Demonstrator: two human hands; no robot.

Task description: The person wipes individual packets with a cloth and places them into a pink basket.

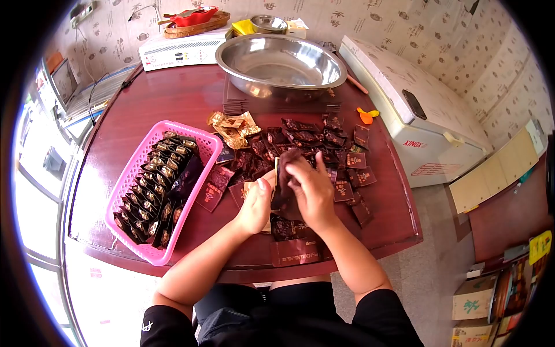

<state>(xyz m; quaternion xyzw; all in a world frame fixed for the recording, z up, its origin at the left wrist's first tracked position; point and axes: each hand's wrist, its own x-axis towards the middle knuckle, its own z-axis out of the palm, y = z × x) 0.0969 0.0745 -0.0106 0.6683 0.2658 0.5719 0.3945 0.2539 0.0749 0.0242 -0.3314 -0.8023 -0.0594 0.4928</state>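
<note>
Near the middle of the table's front part, my left hand point(255, 205) grips the edge of a dark brown pouch point(282, 188). My right hand point(313, 194) is closed on the other side of it, its fingers bent over the upper part. What is inside the pouch is hidden. Beneath and in front of my hands lie a dark wrapped packet point(285, 228) and a flat brown pouch point(296, 252). Several small dark packets point(300, 134) are heaped just beyond. Left of them lie gold-wrapped packets point(232, 128) and a reddish-brown pouch point(214, 186).
A pink basket point(126, 173) on the left holds rows of dark packets. Behind the heap stands a large steel basin point(280, 87). A white machine point(184, 53) sits at the back left. Orange and yellow balloons point(366, 117) lie right; a white freezer point(428, 147) borders the table point(384, 217).
</note>
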